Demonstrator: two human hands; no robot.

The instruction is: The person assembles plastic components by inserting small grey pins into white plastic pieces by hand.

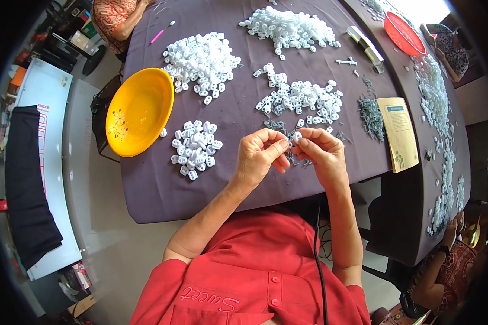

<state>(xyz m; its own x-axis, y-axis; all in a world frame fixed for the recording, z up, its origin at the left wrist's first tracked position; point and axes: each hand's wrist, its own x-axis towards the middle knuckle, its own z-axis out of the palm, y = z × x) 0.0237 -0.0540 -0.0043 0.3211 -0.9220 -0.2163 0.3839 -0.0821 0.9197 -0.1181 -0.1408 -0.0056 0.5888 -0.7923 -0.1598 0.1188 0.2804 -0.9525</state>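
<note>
Between thumb and fingertips, my right hand (325,157) pinches a small white oval plastic piece (297,137). My left hand (261,153) is closed in a pinch just beside that piece; whatever its fingertips hold is too small to make out. Both hands are above the near part of the table. Partly hidden behind them lies a scatter of small grey bits, perhaps screws (276,125). Past the hands spreads a loose heap of white pieces with dark holes (303,98). A smaller pile of white oval pieces (194,149) lies left of my left hand.
A yellow bowl (141,111) overhangs the table's left edge. Two larger white heaps (200,62) (290,30) lie farther back. Right are a grey heap (371,116), a yellowish booklet (400,132) and a clear-and-yellow container (365,49). Other people sit around, and a red basket (404,33) stands far right.
</note>
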